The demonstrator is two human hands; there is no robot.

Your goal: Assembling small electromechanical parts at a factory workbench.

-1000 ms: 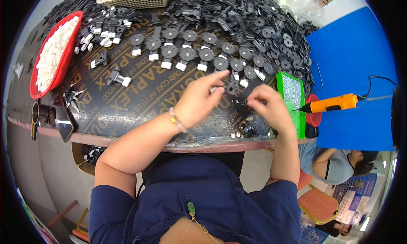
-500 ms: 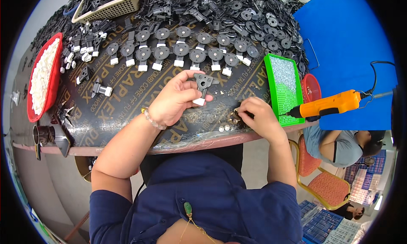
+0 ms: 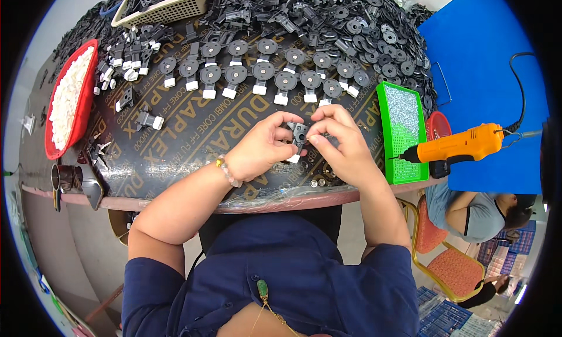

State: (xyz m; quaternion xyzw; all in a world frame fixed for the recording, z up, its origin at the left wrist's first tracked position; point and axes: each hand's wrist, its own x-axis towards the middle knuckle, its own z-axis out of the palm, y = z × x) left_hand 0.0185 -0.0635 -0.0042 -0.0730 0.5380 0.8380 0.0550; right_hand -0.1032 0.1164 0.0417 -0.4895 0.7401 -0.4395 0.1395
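Note:
My left hand (image 3: 257, 148) is closed around a black plastic part (image 3: 300, 132) with a white end, held over the near middle of the table. The part has a round hole in its head. My right hand (image 3: 346, 150) meets it from the right, thumb and forefinger pinched at the hole's edge; whatever they pinch is too small to name. Small round metal pieces (image 3: 318, 183) lie by the table edge below my right hand. Beyond my hands stand rows of black disc-topped parts (image 3: 263, 71) with white ends.
To the right are a green tray (image 3: 386, 120) of small screws, an orange electric screwdriver (image 3: 465, 144) and a red bowl (image 3: 439, 123). A red basket (image 3: 88, 103) of white pieces stands left, near a tape dispenser (image 3: 88, 182). Black parts (image 3: 328, 15) heap up behind. Another person (image 3: 480, 214) sits at right.
My right hand has lifted from the small pieces at the table edge and come left to the black part. The part has shifted slightly right and down in my left hand.

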